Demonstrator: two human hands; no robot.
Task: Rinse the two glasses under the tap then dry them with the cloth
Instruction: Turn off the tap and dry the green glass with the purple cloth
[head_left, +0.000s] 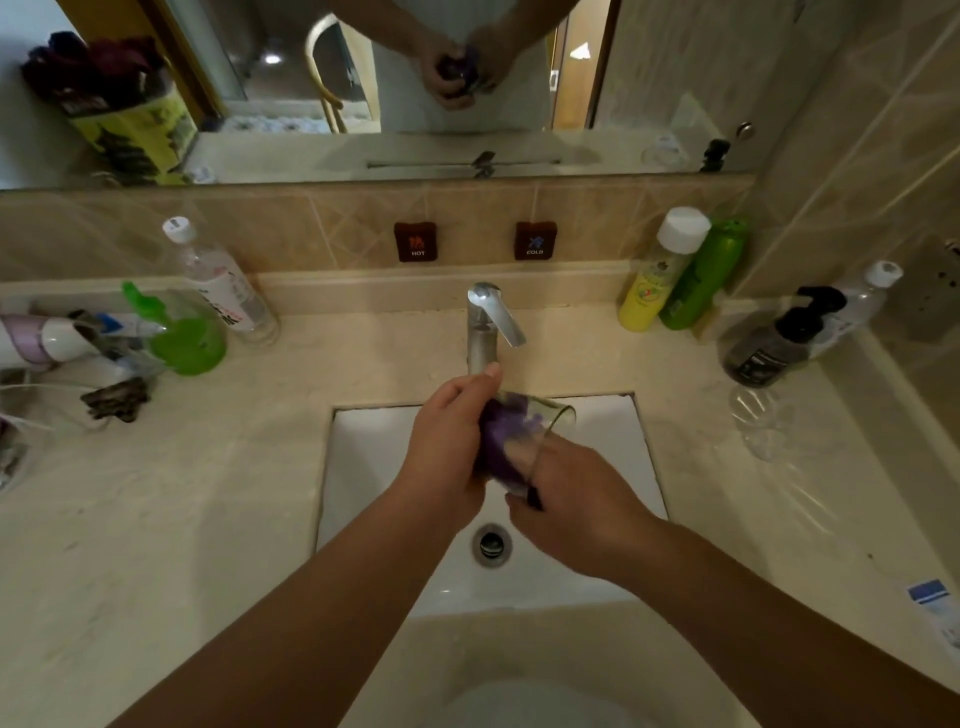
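While I hold glass (540, 431) over sink (613, 431), left hand (447, 447) grips it; right hand (571, 493) pinches purple cloth (504, 431) inside.

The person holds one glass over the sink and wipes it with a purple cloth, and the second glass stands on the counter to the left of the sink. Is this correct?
Not quite: the second glass stands on the counter right of the sink, as the head view shows. The glass over the sink and the purple cloth are as stated.

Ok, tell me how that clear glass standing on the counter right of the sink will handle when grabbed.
The glass is thin and clear, so probably fragile and light. It is likely slippery if wet. It stands upright on the counter beside the sink, so a careless sideways nudge could tip it.
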